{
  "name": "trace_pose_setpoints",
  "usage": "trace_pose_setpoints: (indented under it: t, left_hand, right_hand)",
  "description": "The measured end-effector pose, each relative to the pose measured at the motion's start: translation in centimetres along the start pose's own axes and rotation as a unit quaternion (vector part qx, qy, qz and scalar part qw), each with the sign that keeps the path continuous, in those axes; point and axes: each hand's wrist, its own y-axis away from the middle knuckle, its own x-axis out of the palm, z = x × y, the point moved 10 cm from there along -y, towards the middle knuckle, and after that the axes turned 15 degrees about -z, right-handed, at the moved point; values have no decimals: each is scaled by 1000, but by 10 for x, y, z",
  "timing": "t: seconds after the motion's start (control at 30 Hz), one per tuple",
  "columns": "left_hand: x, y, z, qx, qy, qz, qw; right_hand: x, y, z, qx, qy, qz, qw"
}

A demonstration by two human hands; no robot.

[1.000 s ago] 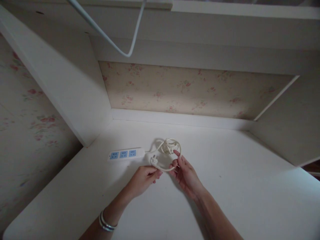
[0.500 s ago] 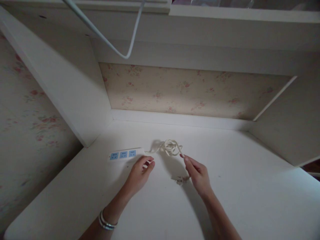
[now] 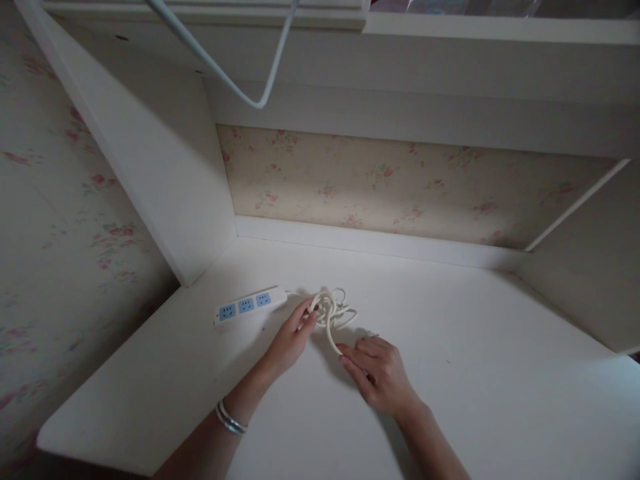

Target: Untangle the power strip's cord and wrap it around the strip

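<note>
2 hands (image 3: 383, 373), 1 power strip (image 3: 255, 303), 3 sockets (image 3: 246, 305), 1 cord (image 3: 329, 327) show.

Looks like somebody's home to me, going by the flowery wallpaper (image 3: 350, 177) plus the matching white side panel (image 3: 150, 160), overhead shelf (image 3: 440, 67) and round-cornered tabletop (image 3: 500, 393), which is all very domestic, though I honestly couldn't tell you which room it is.

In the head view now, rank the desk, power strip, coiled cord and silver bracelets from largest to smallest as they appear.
1. Desk
2. Power strip and coiled cord: too close to rank; the strip looks longer, the coil taller
3. Silver bracelets, smallest
</note>
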Motion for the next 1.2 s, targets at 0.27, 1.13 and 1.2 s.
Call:
trace_pose_setpoints:
  t: [0.27,1.13,1.2]
  left_hand:
    - [-12,-9,3,-3,54,-37,998]
    - [-11,0,16,-36,-1,-59,998]
    - [-19,0,14,-28,-46,-83,995]
  right_hand:
    - [12,1,-15,30,89,2,996]
    - [-5,3,-31,87,150,-127,977]
    - [-6,3,-31,90,147,-130,976]
